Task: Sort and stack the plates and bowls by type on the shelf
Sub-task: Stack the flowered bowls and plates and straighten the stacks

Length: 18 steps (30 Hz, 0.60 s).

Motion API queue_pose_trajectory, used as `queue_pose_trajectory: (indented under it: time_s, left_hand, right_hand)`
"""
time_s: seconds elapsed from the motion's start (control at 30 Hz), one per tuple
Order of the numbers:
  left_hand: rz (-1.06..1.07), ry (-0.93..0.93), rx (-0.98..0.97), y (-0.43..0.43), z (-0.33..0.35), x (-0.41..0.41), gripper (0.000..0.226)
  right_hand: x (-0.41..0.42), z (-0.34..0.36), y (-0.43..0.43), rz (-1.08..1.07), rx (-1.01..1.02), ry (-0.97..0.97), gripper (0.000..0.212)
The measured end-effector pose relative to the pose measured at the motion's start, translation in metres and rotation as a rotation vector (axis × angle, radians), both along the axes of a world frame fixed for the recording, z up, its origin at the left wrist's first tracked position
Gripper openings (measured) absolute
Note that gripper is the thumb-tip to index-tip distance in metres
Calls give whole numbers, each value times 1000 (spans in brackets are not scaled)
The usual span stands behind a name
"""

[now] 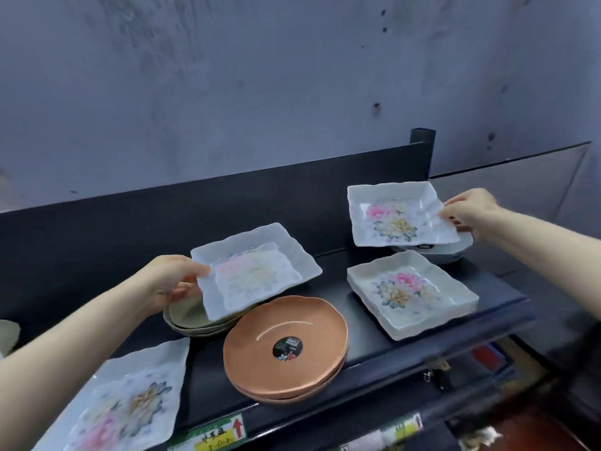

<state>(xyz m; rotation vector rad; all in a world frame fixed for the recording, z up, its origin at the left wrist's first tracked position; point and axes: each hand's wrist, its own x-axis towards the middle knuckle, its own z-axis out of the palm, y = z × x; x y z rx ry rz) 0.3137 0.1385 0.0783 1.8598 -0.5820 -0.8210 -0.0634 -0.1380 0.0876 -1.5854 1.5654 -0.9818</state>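
My left hand (169, 283) grips the left edge of a square white floral plate (257, 271), held tilted above a stack of beige round bowls (187, 319). My right hand (471, 213) holds the right edge of another square floral plate (400, 216), raised over a dark-rimmed bowl (445, 252) at the back right. Below it a stack of square floral plates (413, 294) rests on the black shelf (367, 349). A stack of copper-brown round plates (286, 349) with a dark sticker sits at the shelf's front centre. One more square floral plate (126, 402) lies at the front left.
A black back panel (162, 216) runs behind the shelf, with a black post (422, 151) at its right end. A grey concrete wall rises behind. Price labels (218, 434) hang on the shelf's front edge. Blurred goods show on a lower level at the right.
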Motion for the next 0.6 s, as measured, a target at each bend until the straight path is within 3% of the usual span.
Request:
queue_pose_trajectory:
  time_s: [0.17,0.43,0.6]
  left_hand:
    - [-88,26,-35,-20,-4,-23,7]
    - [-120,21,-69,-31,-4,-48,8]
    - [-92,21,-60,-43,-7,-67,6]
  right_hand:
    - [-42,-17,23,-46,51,131,9]
    - [-36,-49,32,89,154,240,13]
    - [-29,-64,26,149,118,344,13]
